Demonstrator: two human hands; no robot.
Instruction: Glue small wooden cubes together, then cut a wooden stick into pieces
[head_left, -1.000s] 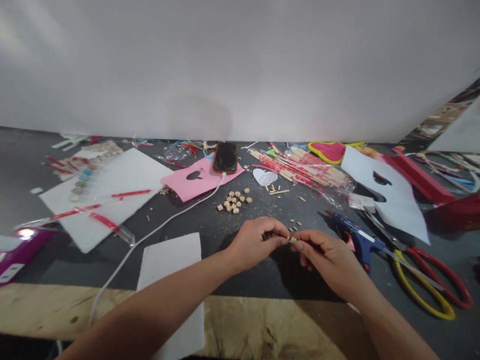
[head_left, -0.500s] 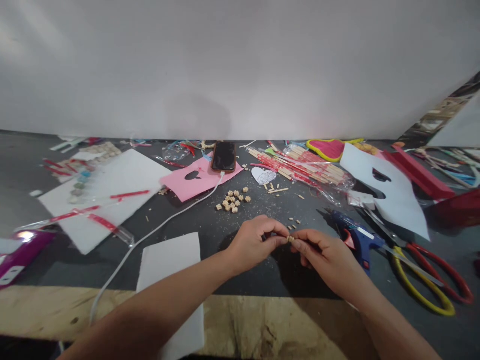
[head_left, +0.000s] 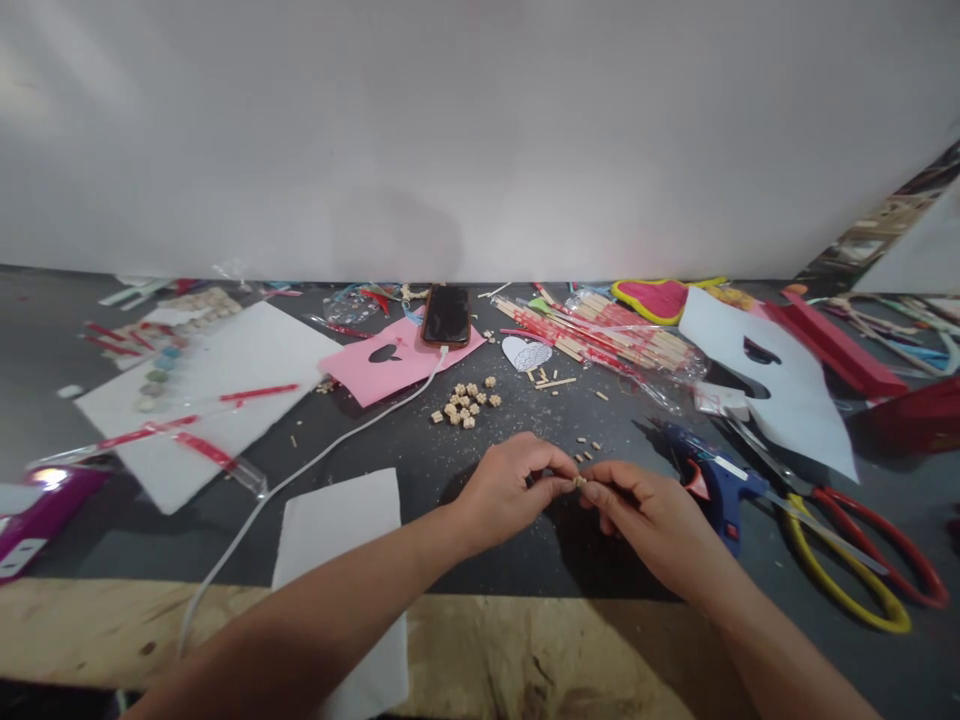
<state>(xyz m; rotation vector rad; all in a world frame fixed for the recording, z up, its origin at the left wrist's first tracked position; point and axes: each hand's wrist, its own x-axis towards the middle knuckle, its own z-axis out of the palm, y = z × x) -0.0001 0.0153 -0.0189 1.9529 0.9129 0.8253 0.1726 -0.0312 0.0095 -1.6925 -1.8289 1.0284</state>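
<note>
While the wooden clusters (head_left: 464, 402) are sitting unchanged, the left hand (head_left: 504, 492) is pinching a tiny pale piece (head_left: 580, 481) near loose stick bits (head_left: 596, 446), the right hand (head_left: 651, 508) is gripping its other side, and handwork is continuing.

1. Nearer than the phone (head_left: 446, 316) and to its right, most of a small wooden piece (head_left: 580, 482) is covered by the left hand (head_left: 510, 490) and the right hand (head_left: 649, 510); its exact shape cannot be made out.
2. Part of the pink paper (head_left: 349, 368) is hidden beneath the phone.
3. A white sheet (head_left: 341, 515), nearer than the phone, is partly covered by the left forearm (head_left: 360, 590).
4. Well left of the phone, a purple device (head_left: 64, 505) is cut off by the view's edge.
5. Well right of it, a red object (head_left: 911, 425) is likewise cut.
</note>
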